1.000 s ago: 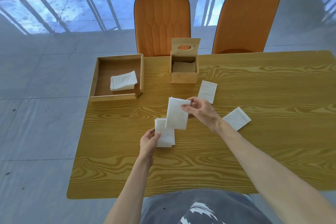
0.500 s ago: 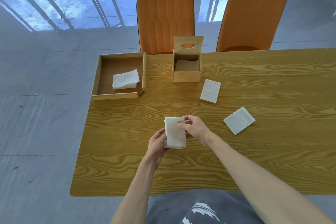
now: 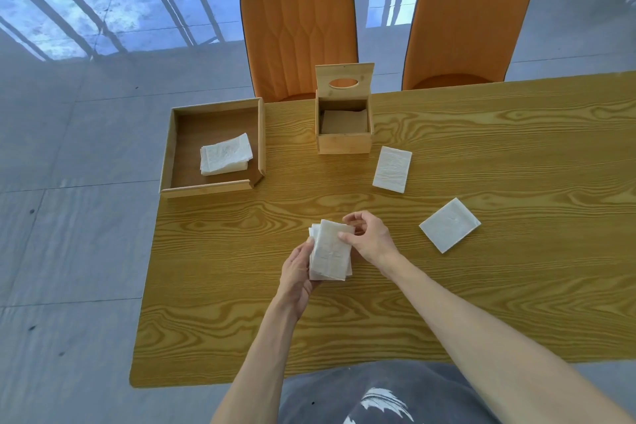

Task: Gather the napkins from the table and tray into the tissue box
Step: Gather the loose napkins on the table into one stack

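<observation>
A small stack of white napkins is held between both hands just above the table's near middle. My left hand grips its left edge and bottom; my right hand pinches its top right corner. The wooden tissue box stands at the back middle with its lid up and its inside open to view. Two single napkins lie flat on the table, one just right of the box and another further right. A pile of napkins rests in the wooden tray at the back left.
The wooden table extends to the right. Two orange chairs stand behind its far edge. The tray overhangs the table's left edge. A grey tiled floor lies to the left.
My right hand brought its napkin down onto the one in my left hand; the two now form one stack held by both hands.
</observation>
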{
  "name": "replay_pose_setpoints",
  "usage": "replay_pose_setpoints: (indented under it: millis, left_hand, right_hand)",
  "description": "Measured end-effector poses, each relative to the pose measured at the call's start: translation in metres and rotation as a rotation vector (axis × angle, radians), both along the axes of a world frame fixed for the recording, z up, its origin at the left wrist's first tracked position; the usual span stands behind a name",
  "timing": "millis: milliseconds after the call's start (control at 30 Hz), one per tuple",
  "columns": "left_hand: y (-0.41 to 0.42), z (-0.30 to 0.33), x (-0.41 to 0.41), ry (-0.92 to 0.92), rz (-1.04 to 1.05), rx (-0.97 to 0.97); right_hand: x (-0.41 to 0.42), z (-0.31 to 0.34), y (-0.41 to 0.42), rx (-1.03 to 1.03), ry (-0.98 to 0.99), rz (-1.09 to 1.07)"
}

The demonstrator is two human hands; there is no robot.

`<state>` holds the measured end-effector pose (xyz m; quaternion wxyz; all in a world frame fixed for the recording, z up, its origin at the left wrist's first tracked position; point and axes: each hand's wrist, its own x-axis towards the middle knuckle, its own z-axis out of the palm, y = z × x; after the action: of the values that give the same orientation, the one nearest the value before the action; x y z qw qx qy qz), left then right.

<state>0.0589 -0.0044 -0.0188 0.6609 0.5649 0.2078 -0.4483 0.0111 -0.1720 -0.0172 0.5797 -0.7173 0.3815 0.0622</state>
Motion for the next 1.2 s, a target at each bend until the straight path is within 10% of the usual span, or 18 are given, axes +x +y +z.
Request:
replay_pose_setpoints:
  millis: [533,1200]
  left_hand:
    - [-0.035,-0.016,0.018,-0.024,0.001,0.088]
    - [-0.055,-0.020,0.029,-0.018,-0.025,0.123]
  right_hand:
    - [0.026,0.001,-0.060,-0.503,0.056,-0.150]
    - [0.068,-0.003,-0.140,-0.513,0.479,-0.081]
